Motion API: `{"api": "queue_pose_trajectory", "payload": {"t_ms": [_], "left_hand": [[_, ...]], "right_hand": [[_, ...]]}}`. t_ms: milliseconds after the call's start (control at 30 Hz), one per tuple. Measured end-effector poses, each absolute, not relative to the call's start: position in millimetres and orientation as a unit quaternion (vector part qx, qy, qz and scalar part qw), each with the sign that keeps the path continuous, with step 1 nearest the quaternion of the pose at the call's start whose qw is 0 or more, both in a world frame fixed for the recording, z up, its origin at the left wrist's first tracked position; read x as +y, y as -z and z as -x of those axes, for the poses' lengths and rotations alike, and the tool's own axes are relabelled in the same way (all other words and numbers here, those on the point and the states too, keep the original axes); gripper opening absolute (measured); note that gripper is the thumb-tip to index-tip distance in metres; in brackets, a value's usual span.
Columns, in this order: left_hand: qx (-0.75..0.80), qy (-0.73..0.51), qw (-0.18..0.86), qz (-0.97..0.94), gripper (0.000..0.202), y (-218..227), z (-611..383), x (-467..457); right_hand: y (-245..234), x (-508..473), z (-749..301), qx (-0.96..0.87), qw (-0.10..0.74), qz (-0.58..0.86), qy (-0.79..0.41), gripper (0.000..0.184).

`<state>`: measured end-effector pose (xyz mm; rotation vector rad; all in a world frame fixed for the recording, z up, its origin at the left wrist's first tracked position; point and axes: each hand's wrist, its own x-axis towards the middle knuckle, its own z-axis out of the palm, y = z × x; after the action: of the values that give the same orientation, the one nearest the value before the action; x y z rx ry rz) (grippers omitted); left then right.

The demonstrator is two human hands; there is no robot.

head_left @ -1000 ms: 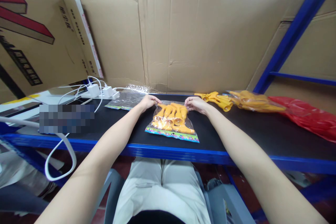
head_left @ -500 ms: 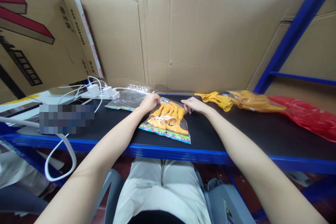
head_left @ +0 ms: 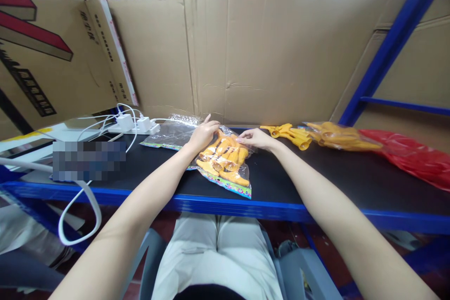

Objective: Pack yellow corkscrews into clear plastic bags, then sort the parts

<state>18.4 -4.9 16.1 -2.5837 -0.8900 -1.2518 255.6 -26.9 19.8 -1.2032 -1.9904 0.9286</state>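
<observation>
A clear plastic bag with a colourful printed border lies on the black tabletop, its border towards me. Inside are several orange-yellow plastic pieces with hollow, flared ends; their exact kind I cannot make out. My left hand is closed at the bag's upper left edge, one finger sticking up. At the upper right edge my right hand pinches the plastic between thumb and fingertips. Another clear bag, flat and with a similar border, lies beyond my left forearm.
Loose yellow pieces, a filled clear bag and red plastic lie to the right. On the left are a power strip with white chargers and cables. A cardboard wall stands behind; a blue edge runs along the front.
My right hand has moved left onto the bag's edge. The bag has turned slightly, its lower right corner now nearer to me. A finger of my left hand has lifted.
</observation>
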Motion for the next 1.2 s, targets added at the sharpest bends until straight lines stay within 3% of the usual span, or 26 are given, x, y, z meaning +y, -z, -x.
{"api": "queue_pose_trajectory", "payload": {"t_ms": [300, 567, 767, 1000, 1200], "left_hand": [[-0.276, 0.418, 0.108, 0.858, 0.028, -19.8, -28.2, -11.0], [-0.226, 0.419, 0.195, 0.857, 0.028, -20.3, -38.0, -14.6], [-0.243, 0.385, 0.197, 0.868, 0.026, -23.1, -36.5, -18.8], [-0.301, 0.431, 0.144, 0.838, 0.025, -20.8, -14.0, -10.3], [-0.373, 0.462, 0.11, 0.797, 0.023, -9.6, 12.4, 9.8]], "right_hand": [[-24.8, -44.0, -253.2, -0.618, 0.245, 0.381, -0.643, 0.03], [-28.0, -49.1, -255.2, -0.566, 0.218, 0.364, -0.707, 0.024], [-21.4, -45.4, -247.4, -0.546, 0.219, 0.377, -0.715, 0.022], [-24.0, -39.1, -254.5, -0.506, 0.293, 0.395, -0.709, 0.022], [-28.9, -25.9, -277.0, -0.442, 0.442, 0.415, -0.661, 0.019]]}}
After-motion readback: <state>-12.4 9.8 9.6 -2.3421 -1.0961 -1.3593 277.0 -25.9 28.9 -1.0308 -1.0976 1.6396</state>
